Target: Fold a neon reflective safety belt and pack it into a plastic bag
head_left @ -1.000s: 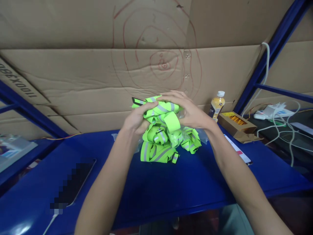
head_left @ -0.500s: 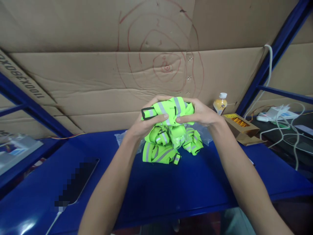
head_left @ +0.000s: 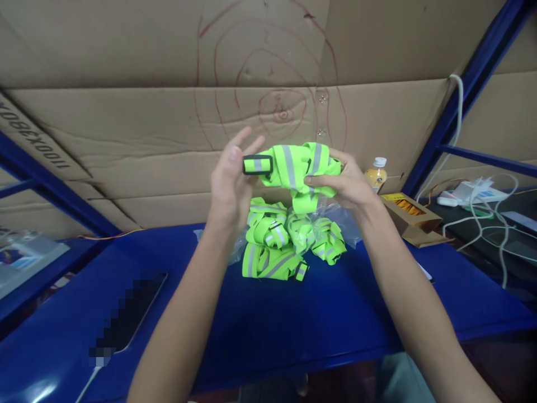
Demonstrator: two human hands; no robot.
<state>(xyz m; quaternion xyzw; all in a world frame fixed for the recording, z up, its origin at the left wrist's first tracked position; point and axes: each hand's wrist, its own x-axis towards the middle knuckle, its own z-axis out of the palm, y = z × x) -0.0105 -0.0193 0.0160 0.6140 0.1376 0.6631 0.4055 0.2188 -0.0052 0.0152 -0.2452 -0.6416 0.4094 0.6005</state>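
Observation:
A bundled neon-green reflective vest (head_left: 296,168) with silver stripes is held up above the table. My right hand (head_left: 350,182) grips its right side, thumb across the front and fingers behind. A short strip of it hangs below. From its left side sticks out a black-edged tab (head_left: 258,165). My left hand (head_left: 230,182) is beside that tab, fingers apart and pointing upward; its thumb is close to the tab's end. Below lie several more rolled reflective vests (head_left: 272,260) of the same kind, partly on clear plastic bags (head_left: 342,218).
The blue table (head_left: 319,319) backs onto a cardboard wall (head_left: 146,140) with red rings drawn on it. At left lies a dark phone (head_left: 134,319) on a cable. To the right are a yellow drink bottle (head_left: 376,174), an open cardboard box (head_left: 413,218) and tangled white cables (head_left: 482,224).
My left hand has come off the bundle and moved left, its fingers spreading. The vest is raised slightly in my right hand, and a strip now hangs from it.

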